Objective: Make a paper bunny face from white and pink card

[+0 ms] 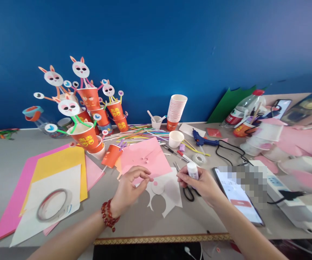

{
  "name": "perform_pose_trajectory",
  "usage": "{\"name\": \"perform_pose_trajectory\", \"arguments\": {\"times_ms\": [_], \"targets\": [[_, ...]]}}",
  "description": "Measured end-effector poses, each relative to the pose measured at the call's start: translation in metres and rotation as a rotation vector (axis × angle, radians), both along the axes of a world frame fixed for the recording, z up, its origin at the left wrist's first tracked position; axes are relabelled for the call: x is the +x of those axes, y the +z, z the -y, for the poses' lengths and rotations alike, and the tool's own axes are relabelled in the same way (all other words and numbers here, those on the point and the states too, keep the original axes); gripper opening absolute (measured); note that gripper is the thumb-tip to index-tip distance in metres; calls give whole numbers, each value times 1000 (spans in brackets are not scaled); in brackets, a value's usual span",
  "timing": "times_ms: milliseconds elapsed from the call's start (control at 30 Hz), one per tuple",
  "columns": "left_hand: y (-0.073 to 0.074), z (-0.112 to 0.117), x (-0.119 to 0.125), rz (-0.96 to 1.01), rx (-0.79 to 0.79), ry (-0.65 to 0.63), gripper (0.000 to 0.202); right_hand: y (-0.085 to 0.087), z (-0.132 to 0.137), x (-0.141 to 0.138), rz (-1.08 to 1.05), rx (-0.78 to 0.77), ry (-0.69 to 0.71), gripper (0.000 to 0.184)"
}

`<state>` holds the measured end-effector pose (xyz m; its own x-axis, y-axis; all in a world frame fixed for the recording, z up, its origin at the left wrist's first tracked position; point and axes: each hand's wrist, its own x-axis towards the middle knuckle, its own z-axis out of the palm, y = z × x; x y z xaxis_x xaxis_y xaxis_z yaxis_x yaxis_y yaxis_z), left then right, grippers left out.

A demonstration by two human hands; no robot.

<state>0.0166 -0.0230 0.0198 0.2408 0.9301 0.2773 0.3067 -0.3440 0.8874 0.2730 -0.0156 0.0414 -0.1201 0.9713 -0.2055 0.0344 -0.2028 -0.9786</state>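
My left hand [131,187], a beaded bracelet at its wrist, pinches a small pink paper piece [151,179] between thumb and fingertips. Just beyond those fingertips lies a white paper disc [158,188] with a small pink dot [155,183] on it. The disc rests on a cut white sheet [172,191] that has round notches along its near edge. A white glue stick [193,169] stands up out of my right hand [199,182], whose fingers are closed around it. Under that hand are scissors [189,195] with black handles, partly hidden.
Pink paper [147,155] lies behind my hands. Paper cups with rabbit faces [87,135] stand at the left, above stacked coloured sheets [39,166] and a tape roll [52,205]. A glue gun [203,139], phone [239,198] and power strip [283,202] are at the right.
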Motion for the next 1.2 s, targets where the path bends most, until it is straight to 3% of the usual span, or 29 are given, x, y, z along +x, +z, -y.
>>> {"name": "perform_pose_trajectory", "arguments": {"times_ms": [333, 667, 967, 1100, 1200], "targets": [[-1, -1, 2, -18, -6, -17, 12, -2, -3, 5, -28, -52, -1, 37], [-2, -1, 0, 0, 0, -24, 13, 1, 1, 14, 64, 27, 87, 32], [2, 0, 1, -3, 20, -40, 13, 12, 5, 22, 146, -2, 125, 34], [4, 0, -1, -18, 38, -37, 12, 12, 27, 44, 263, -45, 69, 30], [4, 1, -3, -19, 45, -39, 11, -4, 65, 71, 381, -78, 42, 32]]}}
